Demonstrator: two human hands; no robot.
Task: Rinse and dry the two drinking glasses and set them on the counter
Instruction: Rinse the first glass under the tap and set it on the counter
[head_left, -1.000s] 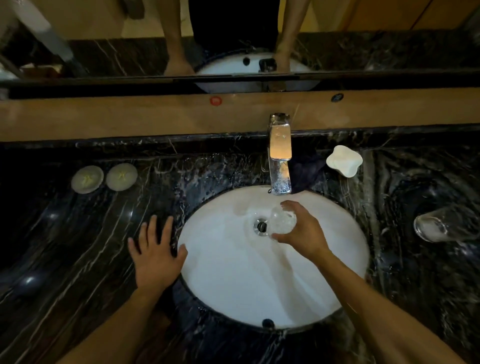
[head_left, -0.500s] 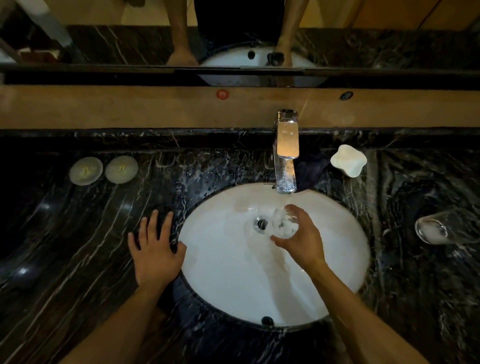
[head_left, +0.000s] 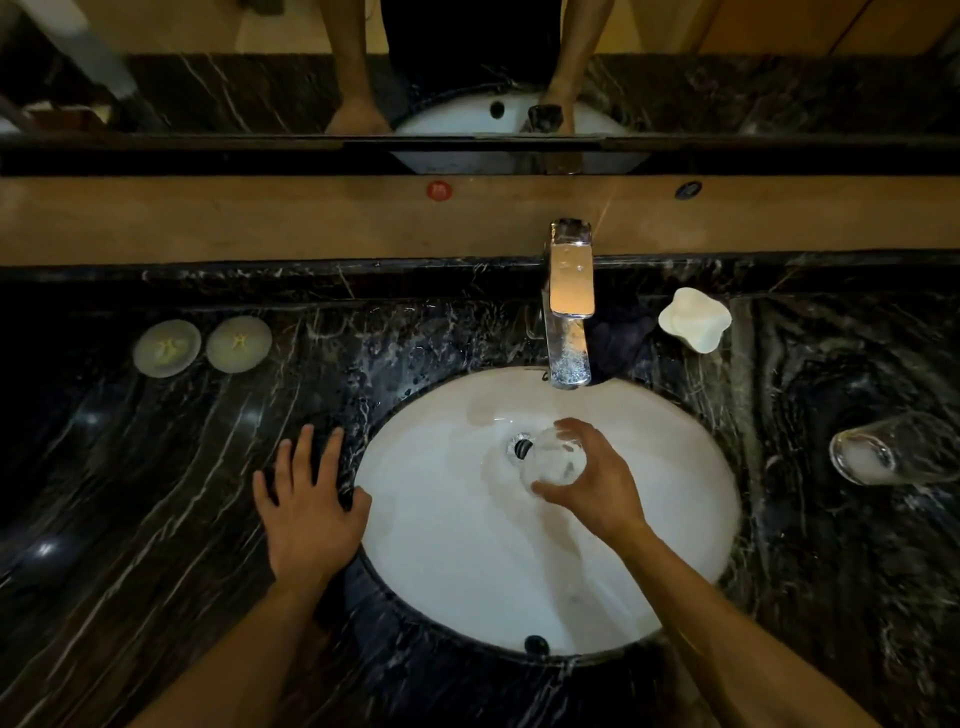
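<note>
Your right hand (head_left: 597, 480) grips a drinking glass (head_left: 555, 460), fingers and thumb curled round its side, and holds it over the white sink basin (head_left: 457, 545), just below the spout of the chrome faucet (head_left: 570, 312). The glass looks cloudy and bright; you cannot tell from this view whether that is water or glare. It sits just beside the drain (head_left: 521, 448), above the basin's floor rather than resting on it.

Your left hand (head_left: 309, 512) lies flat on the dark marble counter (head_left: 156, 493), fingers straight and spread, thumb touching the basin's left rim. It holds nothing.

The second glass (head_left: 883, 449) is well off to the right on the counter, apart from the sink. It appears to lie tilted or on its side with its open mouth toward you, though the wide lens blurs it.

Behind the sink, right of the faucet, a white soap dish (head_left: 695, 319) stands on the counter. Far to the left lie two round pale lids (head_left: 202, 345), side by side and nearly touching. A mirror (head_left: 208, 78) above the tan ledge reflects your forearms and the basin.
</note>
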